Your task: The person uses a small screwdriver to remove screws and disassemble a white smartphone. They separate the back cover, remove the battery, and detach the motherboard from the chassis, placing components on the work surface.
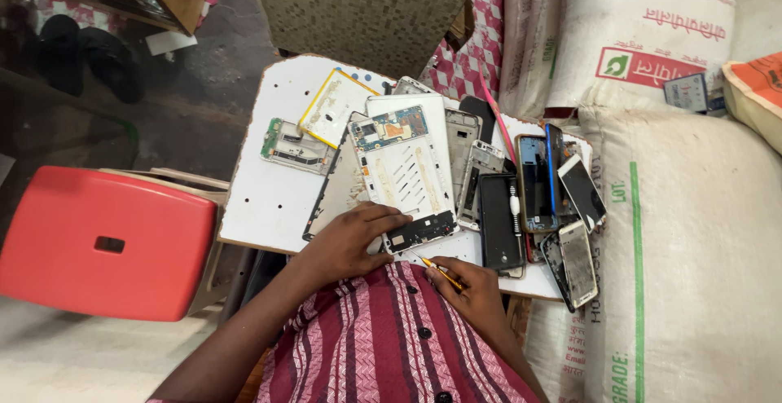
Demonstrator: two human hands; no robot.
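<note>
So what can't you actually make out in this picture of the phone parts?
Head view only:
- The tool's tip: the right hand covers most of the yellow-handled tool, and its point is too small.
- The white phone frame's lower left corner, under the left hand.
- The phones low in the pile, overlapped by others.
- The red stool, cut off by the left edge.

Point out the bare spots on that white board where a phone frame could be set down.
The white board is bare along its left side, between the green circuit board above and the left hand below. The middle and right are crowded: the opened white phone, stacked frames and phones overlap to the sack. The right hand holds a screwdriver.
</note>
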